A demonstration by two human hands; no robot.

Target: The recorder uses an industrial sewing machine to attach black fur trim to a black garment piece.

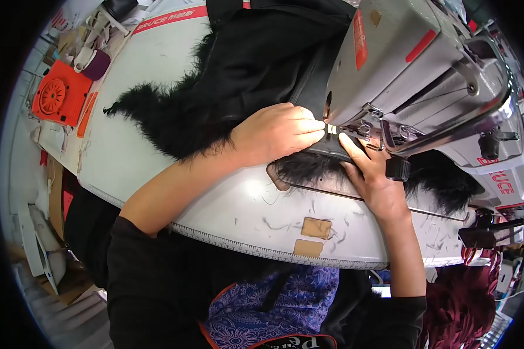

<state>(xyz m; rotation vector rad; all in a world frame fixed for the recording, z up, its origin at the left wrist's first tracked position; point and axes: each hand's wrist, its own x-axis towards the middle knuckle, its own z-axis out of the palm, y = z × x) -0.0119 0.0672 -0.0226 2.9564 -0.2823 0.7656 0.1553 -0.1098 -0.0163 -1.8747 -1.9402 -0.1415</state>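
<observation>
A black garment (256,70) with fluffy black trim (163,110) lies across the sewing machine bed. My left hand (279,132) rests on it, fingers pinched together right beside a small pale label (332,129). What sits between those fingertips is hidden. My right hand (375,171) lies on the cloth to the right, fingers apart, with the index fingertip just below the label. Above both hands stands the grey sewing machine (384,58); its presser foot and needle area are close to the label and partly covered.
An orange-red device (61,93) and a purple spool (96,65) stand at the left edge. Tan tape patches (317,227) and a ruler strip (244,248) mark the white table's near side. Dark red fluffy material (457,302) hangs at lower right.
</observation>
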